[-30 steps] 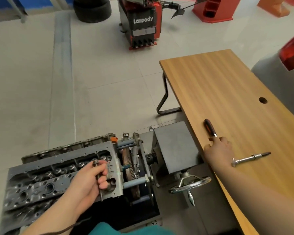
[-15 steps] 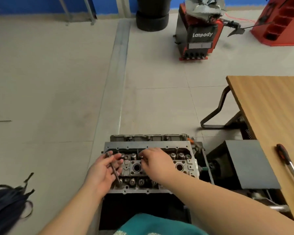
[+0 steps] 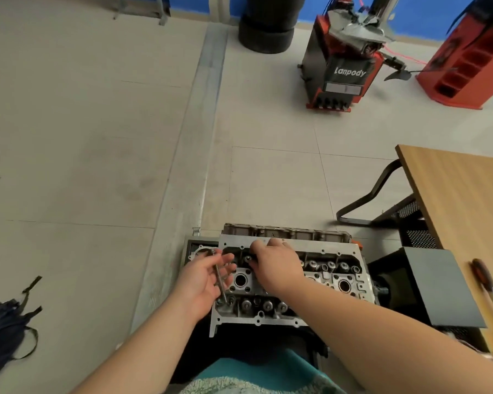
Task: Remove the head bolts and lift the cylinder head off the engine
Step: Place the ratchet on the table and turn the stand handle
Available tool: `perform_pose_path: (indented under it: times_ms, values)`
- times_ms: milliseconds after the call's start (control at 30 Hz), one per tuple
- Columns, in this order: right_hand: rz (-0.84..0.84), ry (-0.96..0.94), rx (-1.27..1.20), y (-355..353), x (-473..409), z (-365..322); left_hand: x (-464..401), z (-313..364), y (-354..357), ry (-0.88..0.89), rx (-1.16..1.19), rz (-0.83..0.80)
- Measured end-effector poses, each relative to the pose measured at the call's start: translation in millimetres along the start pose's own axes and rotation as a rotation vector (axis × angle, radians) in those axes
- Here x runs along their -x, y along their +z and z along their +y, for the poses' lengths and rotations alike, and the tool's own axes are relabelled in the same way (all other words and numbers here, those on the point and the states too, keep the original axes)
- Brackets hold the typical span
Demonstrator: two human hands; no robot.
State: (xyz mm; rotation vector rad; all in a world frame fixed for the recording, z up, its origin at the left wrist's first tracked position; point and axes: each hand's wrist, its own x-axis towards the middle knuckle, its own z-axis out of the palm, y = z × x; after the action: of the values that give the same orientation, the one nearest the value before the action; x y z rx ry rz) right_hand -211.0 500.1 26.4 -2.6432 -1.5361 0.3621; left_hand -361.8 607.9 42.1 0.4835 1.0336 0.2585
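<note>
The grey cylinder head sits on the engine, low in the middle of the head view, with valve springs and round bores showing. My left hand is at its left end and holds a long head bolt that slants down across the palm. My right hand reaches over the head's far left part, its fingertips curled down at a bolt hole near the far edge. What the fingertips touch is hidden by the hand.
A wooden table stands at the right with a dark-handled ratchet at its near edge. A dark metal box sits between engine and table. A dark bag lies on the floor left. A red tyre machine stands behind.
My right hand left the ratchet on the table and came over to the cylinder head. The view swung left from the table to the engine. My left hand kept the bolt.
</note>
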Motion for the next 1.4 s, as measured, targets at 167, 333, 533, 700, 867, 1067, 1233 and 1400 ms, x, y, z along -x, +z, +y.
perform_pose_path:
  times_ms: [167, 333, 533, 700, 867, 1067, 1233, 1400]
  values:
    - [-0.022, 0.123, -0.060, -9, 1, -13, 0, 0, 2, 0.061, -0.165, -0.032]
    - [0.062, 0.172, -0.291, -45, 19, -12, -3, 0, 6, 0.360, -0.695, 0.016]
    - [-0.010, 0.116, -0.500, -108, 17, 0, -2, 2, 45, 0.190, -0.721, -0.240]
    - [0.023, 0.123, -0.621, -109, 2, 9, 11, -7, 65, -0.109, -0.224, -0.429]
    - [0.072, 0.351, -0.573, -68, 10, 59, 8, -18, 66, -0.112, -0.001, -0.333]
    - [-0.301, 0.247, -0.249, -24, 27, 95, 5, -34, 57, -0.100, -0.049, -0.231]
    - [-0.375, 0.151, -0.216, -22, 14, 94, 3, -49, 59, -0.123, -0.104, -0.151]
    - [-0.324, 0.263, -0.492, -32, 11, 96, -5, -56, 66, -0.072, -0.140, -0.107]
